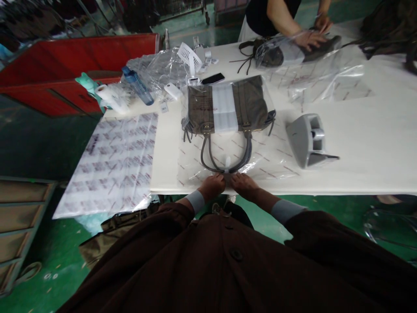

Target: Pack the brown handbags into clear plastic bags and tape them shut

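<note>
The left hand (213,185) and right hand (244,183) pinch the near edge of a clear plastic bag (272,152) at the front of a white surface (374,152); inside lies a brown handbag (252,104), handles (249,150) toward the hands, a gray tape dispenser (299,139) nearby.

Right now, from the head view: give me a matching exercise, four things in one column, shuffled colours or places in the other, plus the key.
Things:
1. Handbag
2. Tape dispenser
3. Bottle
4. Left hand

Colours or places:
A. Blue
B. Grey, on the table, right of the handbag
C. At the table's near edge, beside the right hand
D. Brownish, covered by clear plastic

Pairs: 1-D, 2-B, 3-A, 4-C
</note>
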Available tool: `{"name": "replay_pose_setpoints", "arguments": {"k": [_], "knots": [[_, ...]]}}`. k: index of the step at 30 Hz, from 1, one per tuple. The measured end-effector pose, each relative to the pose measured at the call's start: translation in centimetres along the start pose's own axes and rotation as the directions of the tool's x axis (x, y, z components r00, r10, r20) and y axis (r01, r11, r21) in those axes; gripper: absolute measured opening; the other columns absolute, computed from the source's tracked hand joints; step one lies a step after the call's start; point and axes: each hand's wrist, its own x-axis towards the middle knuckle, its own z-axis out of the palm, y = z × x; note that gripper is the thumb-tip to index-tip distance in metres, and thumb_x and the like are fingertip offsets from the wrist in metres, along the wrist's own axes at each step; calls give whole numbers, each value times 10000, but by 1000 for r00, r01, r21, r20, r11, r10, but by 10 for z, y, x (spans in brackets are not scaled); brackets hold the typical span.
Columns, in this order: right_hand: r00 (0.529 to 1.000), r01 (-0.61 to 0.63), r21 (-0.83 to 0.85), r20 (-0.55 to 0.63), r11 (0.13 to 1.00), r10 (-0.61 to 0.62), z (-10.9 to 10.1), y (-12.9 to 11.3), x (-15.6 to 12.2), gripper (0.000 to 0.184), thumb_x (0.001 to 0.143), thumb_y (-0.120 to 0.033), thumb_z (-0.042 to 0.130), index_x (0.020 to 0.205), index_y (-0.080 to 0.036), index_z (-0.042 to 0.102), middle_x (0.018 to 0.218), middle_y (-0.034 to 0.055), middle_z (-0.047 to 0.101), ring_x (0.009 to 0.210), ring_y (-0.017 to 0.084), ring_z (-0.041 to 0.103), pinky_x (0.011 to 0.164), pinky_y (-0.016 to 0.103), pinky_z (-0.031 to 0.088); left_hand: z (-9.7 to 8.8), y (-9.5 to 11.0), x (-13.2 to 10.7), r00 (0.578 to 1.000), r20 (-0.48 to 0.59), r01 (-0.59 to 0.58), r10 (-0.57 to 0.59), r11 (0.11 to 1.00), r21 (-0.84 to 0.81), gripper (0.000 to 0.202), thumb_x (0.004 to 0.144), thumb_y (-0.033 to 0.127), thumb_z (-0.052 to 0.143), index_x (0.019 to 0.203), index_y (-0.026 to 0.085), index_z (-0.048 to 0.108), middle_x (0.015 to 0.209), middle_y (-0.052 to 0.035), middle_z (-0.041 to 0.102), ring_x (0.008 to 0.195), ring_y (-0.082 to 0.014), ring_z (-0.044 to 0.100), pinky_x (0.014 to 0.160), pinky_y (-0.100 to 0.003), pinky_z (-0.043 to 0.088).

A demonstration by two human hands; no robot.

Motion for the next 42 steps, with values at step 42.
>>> {"name": "replay_pose_setpoints", "arguments": {"k": [42], "knots": [[959,-247,114,-113,962,260,-1,5,-8,207,907,-271,439,823,-158,590,875,69,592,848,189,463,728,311,270,26,-2,3,949,-278,143,-152,988,-49,246,924,325,393,908,207,609,994,-56,588,907,-205,499,784,-364,332]]}}
